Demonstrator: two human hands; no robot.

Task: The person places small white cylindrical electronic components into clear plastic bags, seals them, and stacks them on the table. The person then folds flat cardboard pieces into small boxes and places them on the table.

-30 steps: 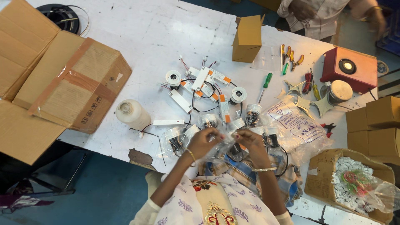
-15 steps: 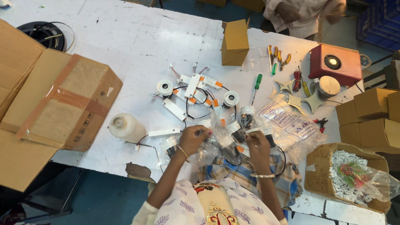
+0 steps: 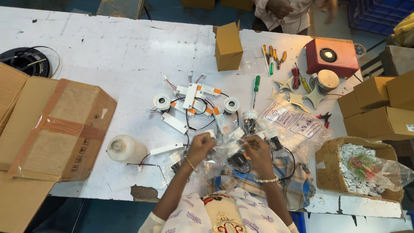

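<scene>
Left hand (image 3: 199,146) pinches the clear bag (image 3: 224,152) at its 9 o'clock edge. Right hand (image 3: 258,152) pinches the 3 o'clock edge (black fitting (image 3: 238,160) inside). Bag's long axis runs 9–3, both hands equally near, above table (image 3: 108,51) edge.

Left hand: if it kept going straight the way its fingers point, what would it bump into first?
Probably the white driver box with orange ends, just past the left hand; depth is hard to judge.
</scene>
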